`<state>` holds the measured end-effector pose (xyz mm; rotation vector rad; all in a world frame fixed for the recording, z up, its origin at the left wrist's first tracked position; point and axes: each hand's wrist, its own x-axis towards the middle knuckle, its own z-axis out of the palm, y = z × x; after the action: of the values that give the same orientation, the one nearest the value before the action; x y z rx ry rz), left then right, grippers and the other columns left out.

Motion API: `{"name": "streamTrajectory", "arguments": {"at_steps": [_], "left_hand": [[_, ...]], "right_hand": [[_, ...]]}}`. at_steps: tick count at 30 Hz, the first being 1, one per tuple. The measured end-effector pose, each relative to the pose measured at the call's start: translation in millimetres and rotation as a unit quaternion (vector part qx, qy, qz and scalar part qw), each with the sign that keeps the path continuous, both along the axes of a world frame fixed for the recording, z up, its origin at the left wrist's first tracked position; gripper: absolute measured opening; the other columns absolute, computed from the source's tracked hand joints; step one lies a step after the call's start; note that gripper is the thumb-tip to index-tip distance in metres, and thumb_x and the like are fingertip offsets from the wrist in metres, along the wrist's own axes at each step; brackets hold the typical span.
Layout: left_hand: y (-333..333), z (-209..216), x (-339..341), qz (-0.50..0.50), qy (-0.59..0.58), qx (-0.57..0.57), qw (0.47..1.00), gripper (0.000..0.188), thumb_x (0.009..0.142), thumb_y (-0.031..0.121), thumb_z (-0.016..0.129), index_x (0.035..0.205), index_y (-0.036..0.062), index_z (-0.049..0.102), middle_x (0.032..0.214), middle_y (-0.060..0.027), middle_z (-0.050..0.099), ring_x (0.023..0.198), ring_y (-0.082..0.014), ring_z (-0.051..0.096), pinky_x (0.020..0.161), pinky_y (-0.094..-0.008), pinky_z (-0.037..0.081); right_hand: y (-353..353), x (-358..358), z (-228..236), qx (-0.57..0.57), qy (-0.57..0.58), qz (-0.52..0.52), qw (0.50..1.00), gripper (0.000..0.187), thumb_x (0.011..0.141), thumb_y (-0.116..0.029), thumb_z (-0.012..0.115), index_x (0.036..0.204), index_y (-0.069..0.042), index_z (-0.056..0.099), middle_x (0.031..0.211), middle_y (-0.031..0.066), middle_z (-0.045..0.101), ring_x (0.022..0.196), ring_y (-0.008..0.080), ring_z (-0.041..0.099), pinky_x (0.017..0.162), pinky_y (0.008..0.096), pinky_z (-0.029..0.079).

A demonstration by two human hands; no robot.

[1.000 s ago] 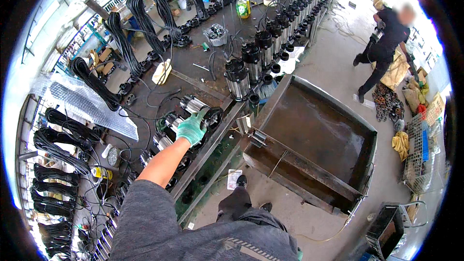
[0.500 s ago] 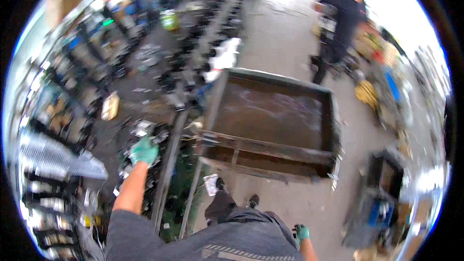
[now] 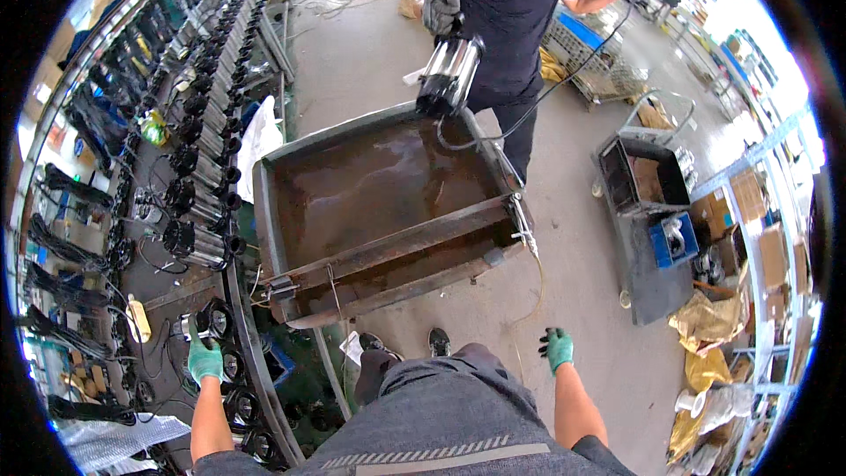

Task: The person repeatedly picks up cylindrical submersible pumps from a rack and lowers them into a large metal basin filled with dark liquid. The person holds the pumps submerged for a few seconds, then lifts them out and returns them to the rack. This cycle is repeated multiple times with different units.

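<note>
My left hand (image 3: pixel 205 360), in a green glove with dark fingertips, reaches over the bench at the left. Its fingers stretch against a short silver cylinder with a black ring (image 3: pixel 211 321); a firm grip cannot be made out. My right hand (image 3: pixel 557 348), gloved the same way, hangs over the floor with fingers apart, holding nothing. In front of me stands a rusty metal tank (image 3: pixel 370 185) with shallow brown liquid and a crossbar. Over its far right corner, a co-worker's gloved hand (image 3: pixel 441 13) holds a shiny metal pump-like cylinder (image 3: pixel 451 75) with black ends, tilted.
A long row of similar cylinders (image 3: pixel 196 243) lines the bench's metal rail. A yellow bottle (image 3: pixel 138 319) lies among cables. The co-worker (image 3: pixel 502 18) stands beyond the tank, a cable trailing. At right are a cart (image 3: pixel 652 286) with a black crate (image 3: pixel 648 178) and loaded shelving (image 3: pixel 775 251).
My view has turned, and the tank sits further left. The co-worker has come up to the tank, holding the cylinder over it. My right hand shows more fully, further up.
</note>
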<state>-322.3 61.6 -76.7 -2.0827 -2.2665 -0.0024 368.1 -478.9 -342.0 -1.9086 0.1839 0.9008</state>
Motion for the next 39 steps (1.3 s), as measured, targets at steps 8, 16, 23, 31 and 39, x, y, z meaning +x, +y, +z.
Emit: {"name": "streamTrajectory", "arguments": {"at_steps": [8,16,23,31,39], "left_hand": [[2,18,24,0.012,-0.008,-0.043,0.999,0.085,0.093,0.025,0.066,0.164,0.0259,0.020,0.121,-0.0255,0.069,0.103,-0.0464,0.067,0.087,-0.0542,0.052],[7,-10,-4,0.022,-0.015,-0.046,0.999,0.085,0.098,0.022,0.061,0.165,0.0343,0.012,0.131,-0.0210,0.067,0.099,-0.0441,0.069,0.084,-0.0533,0.052],[29,-45,-50,0.008,0.019,-0.049,0.999,0.066,0.099,0.046,0.058,0.156,0.0190,0.038,0.112,-0.0258,0.071,0.095,-0.0444,0.070,0.082,-0.0547,0.054],[-5,13,-2,0.014,-0.001,-0.040,0.999,0.077,0.095,0.037,0.062,0.161,0.0320,0.025,0.113,-0.0240,0.071,0.097,-0.0471,0.068,0.081,-0.0566,0.053],[11,0,-6,-0.072,-0.011,0.032,0.997,0.074,0.091,0.036,0.066,0.158,0.0283,0.035,0.133,-0.0298,0.059,0.114,-0.0452,0.063,0.092,-0.0548,0.053]], "right_hand": [[28,62,144,0.137,-0.139,-0.248,0.949,0.033,0.104,-0.031,0.057,0.124,-0.005,0.063,0.097,0.0119,0.069,0.065,0.0204,0.063,0.053,0.0343,0.049],[51,137,336,0.290,-0.400,-0.235,0.837,0.054,0.105,-0.036,0.060,0.145,-0.002,0.049,0.133,0.0110,0.057,0.113,0.0232,0.055,0.097,0.0360,0.042],[60,177,442,0.233,-0.559,-0.186,0.774,0.058,0.100,-0.035,0.067,0.144,0.001,0.053,0.137,0.0125,0.059,0.122,0.0257,0.056,0.108,0.0383,0.043],[98,128,504,0.150,-0.690,-0.086,0.703,0.044,0.091,-0.029,0.080,0.116,0.006,0.071,0.121,0.0151,0.071,0.104,0.0243,0.064,0.098,0.0388,0.051],[133,16,539,-0.018,-0.847,0.305,0.435,0.040,0.086,-0.022,0.081,0.115,0.003,0.069,0.118,0.0132,0.072,0.102,0.0227,0.067,0.095,0.0375,0.054]]}}
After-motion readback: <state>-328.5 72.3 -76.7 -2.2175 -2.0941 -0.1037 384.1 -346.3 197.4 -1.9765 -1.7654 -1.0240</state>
